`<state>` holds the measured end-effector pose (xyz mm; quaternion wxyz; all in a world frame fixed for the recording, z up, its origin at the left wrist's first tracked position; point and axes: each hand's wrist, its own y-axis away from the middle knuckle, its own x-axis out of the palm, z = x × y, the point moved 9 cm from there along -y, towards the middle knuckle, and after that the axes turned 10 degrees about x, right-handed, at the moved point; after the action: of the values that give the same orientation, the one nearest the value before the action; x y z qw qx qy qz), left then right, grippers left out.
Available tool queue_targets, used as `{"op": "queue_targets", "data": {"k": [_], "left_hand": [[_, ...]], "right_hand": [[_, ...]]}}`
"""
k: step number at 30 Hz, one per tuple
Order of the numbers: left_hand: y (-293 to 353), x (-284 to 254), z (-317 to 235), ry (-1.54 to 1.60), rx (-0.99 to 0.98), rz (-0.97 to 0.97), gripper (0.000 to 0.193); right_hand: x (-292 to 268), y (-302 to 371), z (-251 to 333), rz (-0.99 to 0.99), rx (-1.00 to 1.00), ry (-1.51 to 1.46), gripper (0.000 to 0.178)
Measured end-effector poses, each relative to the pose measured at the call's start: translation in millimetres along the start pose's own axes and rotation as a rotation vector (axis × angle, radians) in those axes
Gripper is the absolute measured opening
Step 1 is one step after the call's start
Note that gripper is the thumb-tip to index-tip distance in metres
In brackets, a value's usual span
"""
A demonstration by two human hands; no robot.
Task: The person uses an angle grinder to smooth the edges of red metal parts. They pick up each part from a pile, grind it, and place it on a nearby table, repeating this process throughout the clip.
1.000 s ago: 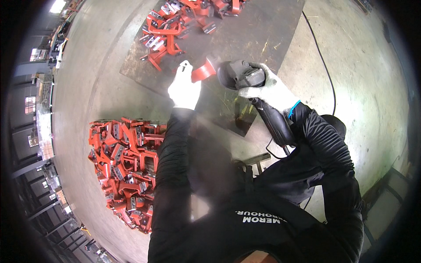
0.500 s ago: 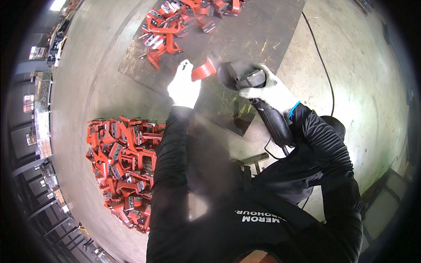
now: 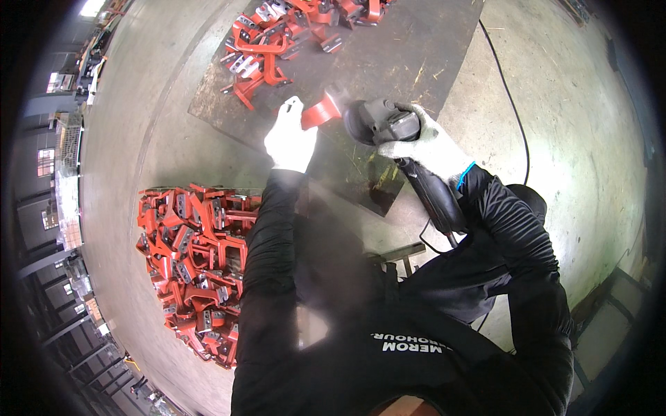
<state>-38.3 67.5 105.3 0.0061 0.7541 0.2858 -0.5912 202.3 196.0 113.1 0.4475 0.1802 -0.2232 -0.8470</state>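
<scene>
I am looking at an evenly daylit scene, brightest on the pale concrete floor (image 3: 569, 139) at the right, where it is nearly washing out. The fisheye is bending straight edges hard toward the rim, and a black vignette is closing off the corners. The dark sleeves are losing detail in shadow. A faint haze is softening the centre; the left edge is blurring and dimming.

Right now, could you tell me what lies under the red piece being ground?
A dark steel plate lies under the red bracket. The left hand covers the bracket's near end, so its contact there is hidden.
</scene>
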Motion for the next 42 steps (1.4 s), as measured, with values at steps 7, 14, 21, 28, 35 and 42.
{"op": "queue_targets", "data": {"k": [7, 14, 21, 28, 35, 42], "left_hand": [[8.3, 12.4, -20.3, 0.020, 0.153, 0.006, 0.066], [8.4, 19.2, -7.7, -0.008, 0.144, 0.000, 0.062], [10.5, 15.5, -15.9, 0.016, 0.184, -0.043, 0.062], [9.7, 8.8, -19.1, -0.022, 0.222, -0.063, 0.064], [4.3, 12.4, -12.7, 0.005, 0.108, 0.026, 0.059], [-1.6, 1.3, 3.5, 0.056, -0.011, 0.048, 0.052]], "right_hand": [[-7.1, -19.7, -0.8, -0.027, -0.113, -0.232, 0.091], [-2.5, -9.2, -3.7, 0.016, -0.022, -0.122, 0.087], [-7.8, -6.6, 5.7, -0.032, -0.047, -0.148, 0.095], [-5.6, -10.7, -2.5, -0.004, -0.060, -0.143, 0.096], [-4.1, -6.4, -5.4, 0.024, 0.021, -0.181, 0.096], [-3.6, 0.7, -1.0, 0.026, 0.035, -0.134, 0.088]]}}
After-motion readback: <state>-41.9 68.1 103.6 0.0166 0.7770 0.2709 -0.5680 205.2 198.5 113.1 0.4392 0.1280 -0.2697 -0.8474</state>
